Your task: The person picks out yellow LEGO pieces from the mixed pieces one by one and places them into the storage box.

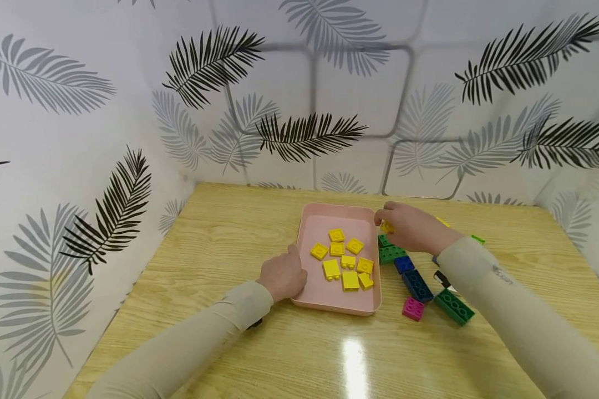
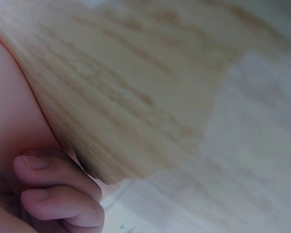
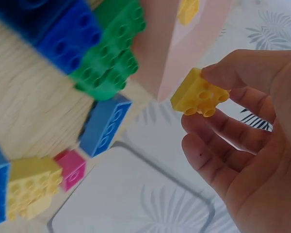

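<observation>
A yellow toy brick (image 3: 196, 94) is pinched between the thumb and fingers of my right hand (image 1: 411, 227), its studs facing the fingers. In the head view that hand is over the right rim of a pink tray (image 1: 336, 307). My left hand (image 1: 283, 273) grips the tray's left wall near the front corner; its curled fingers (image 2: 58, 204) show in the left wrist view. Several loose yellow bricks (image 1: 331, 270) lie inside the tray, some studs down and some on their sides.
Right of the tray lie green bricks (image 1: 391, 254), a dark blue brick (image 1: 417, 285), a magenta brick (image 1: 412, 309) and a long green brick (image 1: 454, 306). A light blue brick (image 3: 105, 125) and more yellow bricks (image 3: 31, 182) are farther back. A leaf-patterned wall (image 1: 349, 160) borders the wooden table (image 1: 219, 233).
</observation>
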Action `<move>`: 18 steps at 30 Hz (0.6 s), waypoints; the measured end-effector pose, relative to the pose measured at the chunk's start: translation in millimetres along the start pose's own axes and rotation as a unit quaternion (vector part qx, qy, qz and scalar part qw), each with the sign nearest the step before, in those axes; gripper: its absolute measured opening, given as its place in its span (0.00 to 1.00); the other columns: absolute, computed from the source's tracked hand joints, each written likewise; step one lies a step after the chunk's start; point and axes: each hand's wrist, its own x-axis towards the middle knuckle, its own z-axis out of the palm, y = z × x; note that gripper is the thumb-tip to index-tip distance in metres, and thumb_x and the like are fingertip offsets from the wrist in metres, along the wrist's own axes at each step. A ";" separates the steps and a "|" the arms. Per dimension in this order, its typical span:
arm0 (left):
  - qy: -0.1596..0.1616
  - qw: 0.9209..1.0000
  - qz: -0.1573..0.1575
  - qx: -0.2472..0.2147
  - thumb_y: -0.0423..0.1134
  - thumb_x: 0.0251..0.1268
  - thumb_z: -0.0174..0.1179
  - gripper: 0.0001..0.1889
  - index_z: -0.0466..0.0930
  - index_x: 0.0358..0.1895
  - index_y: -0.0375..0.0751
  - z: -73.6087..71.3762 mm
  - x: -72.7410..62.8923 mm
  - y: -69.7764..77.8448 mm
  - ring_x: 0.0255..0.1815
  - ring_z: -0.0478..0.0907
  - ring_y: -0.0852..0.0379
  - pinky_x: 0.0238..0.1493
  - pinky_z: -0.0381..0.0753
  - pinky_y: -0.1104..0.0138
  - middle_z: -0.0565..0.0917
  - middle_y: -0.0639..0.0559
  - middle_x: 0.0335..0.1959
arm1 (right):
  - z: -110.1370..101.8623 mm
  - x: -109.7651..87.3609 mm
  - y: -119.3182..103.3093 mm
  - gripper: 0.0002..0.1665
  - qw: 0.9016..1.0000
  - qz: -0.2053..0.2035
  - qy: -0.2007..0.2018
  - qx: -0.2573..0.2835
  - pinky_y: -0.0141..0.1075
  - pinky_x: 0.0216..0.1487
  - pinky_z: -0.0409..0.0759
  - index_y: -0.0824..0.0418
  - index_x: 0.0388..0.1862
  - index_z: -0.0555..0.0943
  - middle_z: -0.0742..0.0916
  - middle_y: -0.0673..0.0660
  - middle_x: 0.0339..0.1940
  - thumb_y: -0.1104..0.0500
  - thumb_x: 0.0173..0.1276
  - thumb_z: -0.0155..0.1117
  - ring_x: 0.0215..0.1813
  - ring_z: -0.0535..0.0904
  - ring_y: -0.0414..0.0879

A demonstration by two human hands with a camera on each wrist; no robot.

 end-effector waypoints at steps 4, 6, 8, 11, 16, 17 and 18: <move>-0.001 1.000 -0.003 0.000 0.44 0.72 0.52 0.33 0.56 0.74 0.29 0.0 -0.5 0.6 0.18 0.74 0.54 0.20 0.70 0.64 0.78 0.49 0.21 | 1.1 13.4 -7.4 0.16 1.000 -0.011 -0.001 0.005 0.42 0.44 0.83 0.57 0.51 0.83 0.82 0.57 0.44 0.64 0.65 0.67 0.36 0.77 0.46; -0.002 1.000 -0.004 0.001 0.44 0.72 0.52 0.33 0.56 0.74 0.29 0.7 -0.3 0.1 0.18 0.74 0.54 0.20 0.70 0.64 0.78 0.49 0.21 | 2.4 20.3 -10.5 0.13 1.000 -0.012 -0.008 0.004 0.41 0.43 0.83 0.57 0.49 0.83 0.81 0.56 0.43 0.64 0.65 0.68 0.36 0.77 0.46; -0.003 1.000 -0.005 0.001 0.45 0.73 0.52 0.33 0.56 0.74 0.29 1.5 0.1 -0.4 0.18 0.74 0.54 0.20 0.70 0.64 0.78 0.49 0.22 | 4.1 26.8 -13.0 0.11 1.000 -0.011 -0.017 0.003 0.39 0.42 0.82 0.56 0.46 0.83 0.80 0.55 0.42 0.63 0.65 0.68 0.35 0.76 0.46; -0.004 1.000 -0.005 -0.001 0.45 0.73 0.52 0.33 0.56 0.74 0.29 2.5 0.9 -1.2 0.18 0.74 0.54 0.20 0.71 0.64 0.78 0.49 0.22 | 7.0 36.0 -15.3 0.08 0.999 -0.007 -0.032 0.000 0.39 0.41 0.80 0.57 0.42 0.82 0.79 0.55 0.40 0.63 0.64 0.69 0.34 0.75 0.47; -0.009 1.000 -0.006 -0.010 0.44 0.73 0.52 0.34 0.56 0.74 0.29 1.2 1.2 -1.6 0.19 0.75 0.54 0.20 0.71 0.64 0.78 0.49 0.23 | 11.4 49.2 -16.3 0.08 0.999 0.000 -0.044 -0.005 0.39 0.42 0.80 0.58 0.41 0.82 0.79 0.55 0.40 0.63 0.64 0.70 0.35 0.74 0.48; -0.009 1.000 -0.006 -0.012 0.44 0.73 0.52 0.34 0.55 0.74 0.29 0.7 1.0 -1.5 0.19 0.75 0.54 0.21 0.71 0.64 0.78 0.49 0.23 | 12.0 51.5 -16.5 0.07 0.999 0.000 -0.045 -0.007 0.39 0.42 0.80 0.57 0.40 0.82 0.79 0.54 0.40 0.63 0.63 0.70 0.35 0.75 0.48; -0.009 1.000 -0.005 -0.012 0.44 0.73 0.52 0.34 0.55 0.74 0.29 0.1 0.8 -1.3 0.19 0.75 0.54 0.21 0.71 0.64 0.78 0.49 0.23 | 12.7 53.9 -16.7 0.07 0.999 0.001 -0.046 -0.010 0.39 0.42 0.80 0.57 0.39 0.82 0.80 0.54 0.39 0.63 0.63 0.70 0.35 0.75 0.48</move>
